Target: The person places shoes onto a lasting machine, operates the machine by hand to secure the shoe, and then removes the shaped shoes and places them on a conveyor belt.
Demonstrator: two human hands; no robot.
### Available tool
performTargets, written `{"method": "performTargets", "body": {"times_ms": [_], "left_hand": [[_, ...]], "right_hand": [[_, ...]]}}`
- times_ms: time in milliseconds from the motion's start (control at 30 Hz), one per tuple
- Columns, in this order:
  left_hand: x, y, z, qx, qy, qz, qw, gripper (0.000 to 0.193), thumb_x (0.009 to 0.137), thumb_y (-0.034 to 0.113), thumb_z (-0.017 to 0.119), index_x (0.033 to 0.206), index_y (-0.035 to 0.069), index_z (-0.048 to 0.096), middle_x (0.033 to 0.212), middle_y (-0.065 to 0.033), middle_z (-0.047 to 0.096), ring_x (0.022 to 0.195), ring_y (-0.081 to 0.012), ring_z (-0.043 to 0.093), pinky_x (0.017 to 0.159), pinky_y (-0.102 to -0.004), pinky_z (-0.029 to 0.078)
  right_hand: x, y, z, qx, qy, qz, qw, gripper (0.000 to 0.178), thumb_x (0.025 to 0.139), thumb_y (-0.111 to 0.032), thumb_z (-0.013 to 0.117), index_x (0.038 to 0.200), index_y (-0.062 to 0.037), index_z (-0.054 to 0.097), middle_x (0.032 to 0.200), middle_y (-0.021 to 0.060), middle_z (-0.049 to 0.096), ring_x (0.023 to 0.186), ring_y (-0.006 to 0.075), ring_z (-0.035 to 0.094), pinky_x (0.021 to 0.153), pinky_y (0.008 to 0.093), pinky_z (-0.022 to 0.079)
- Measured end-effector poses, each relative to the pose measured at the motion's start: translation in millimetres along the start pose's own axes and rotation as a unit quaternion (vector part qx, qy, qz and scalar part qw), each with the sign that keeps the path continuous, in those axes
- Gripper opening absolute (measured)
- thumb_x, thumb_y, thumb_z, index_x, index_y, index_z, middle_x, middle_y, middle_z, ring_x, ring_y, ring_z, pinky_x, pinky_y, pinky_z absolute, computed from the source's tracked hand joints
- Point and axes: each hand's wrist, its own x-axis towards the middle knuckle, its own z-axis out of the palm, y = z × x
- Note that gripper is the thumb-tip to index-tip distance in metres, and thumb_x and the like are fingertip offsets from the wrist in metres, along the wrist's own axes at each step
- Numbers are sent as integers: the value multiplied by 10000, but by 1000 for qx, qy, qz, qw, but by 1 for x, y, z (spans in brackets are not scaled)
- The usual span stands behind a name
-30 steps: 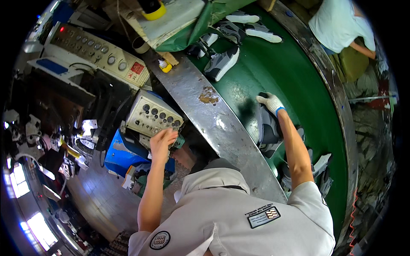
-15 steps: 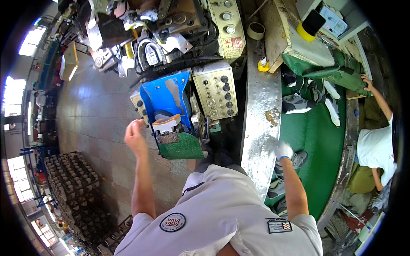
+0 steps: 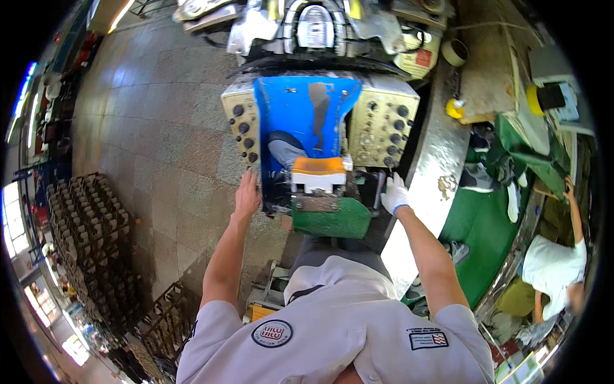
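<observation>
Two hands, well apart and fingers extended, flank a shoe machine at the centre of the frame. The bare left hand (image 3: 247,192) sits just below the left control panel (image 3: 240,131); the white-gloved right hand (image 3: 395,195) is just under the knobs of the right control panel (image 3: 382,125) — whether either touches the machine cannot be told. Between them, a grey shoe (image 3: 286,152) with a dark end rests against the blue hood (image 3: 291,102), just left of and behind an orange-topped white block (image 3: 318,169) above a green cover (image 3: 329,219). Half a second earlier the gloved hand was at the green belt (image 3: 476,259), and the left hand stood farther from the machine, which has since shifted to mid-frame as the view turned. Shoes (image 3: 476,178) lie on the belt at right, where a co-worker (image 3: 553,269) grips green cloth (image 3: 540,160) — a loaded rack (image 3: 96,237) fills the lower left.
</observation>
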Motion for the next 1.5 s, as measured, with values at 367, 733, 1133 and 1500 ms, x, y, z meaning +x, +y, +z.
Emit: {"method": "performTargets", "body": {"times_ms": [367, 733, 1133, 1500], "left_hand": [[26, -32, 17, 69, -139, 5, 988, 682, 765, 56, 678, 1385, -86, 431, 1544, -283, 338, 1414, -430, 368, 1115, -449, 431], [22, -30, 22, 36, -163, -34, 985, 580, 798, 87, 653, 1332, -67, 489, 1453, -302, 449, 1331, -445, 461, 1049, -447, 478], [19, 5, 12, -42, 68, -150, 985, 494, 865, 38, 566, 1349, -53, 527, 1427, -300, 494, 1310, -438, 492, 1104, -461, 412], [17, -25, 38, 4, -13, 3, 1000, 595, 852, 6, 539, 1425, -95, 413, 1507, -318, 387, 1389, -468, 394, 1136, -476, 380]], "right_hand": [[7, -14, -3, 30, 85, -66, 994, 506, 789, -100, 569, 1264, 50, 480, 1492, 278, 371, 1369, 424, 373, 1082, 491, 401], [0, -16, 4, 36, 26, -27, 999, 573, 789, -125, 612, 1300, 87, 465, 1502, 317, 341, 1334, 452, 415, 1085, 484, 408], [8, -13, -3, -28, 66, -53, 996, 466, 838, -162, 572, 1258, 27, 498, 1496, 262, 375, 1347, 400, 406, 1065, 481, 422], [-2, -18, 0, -20, 89, -58, 994, 513, 780, -123, 621, 1242, 65, 501, 1493, 272, 369, 1350, 419, 389, 1087, 495, 388]]}}
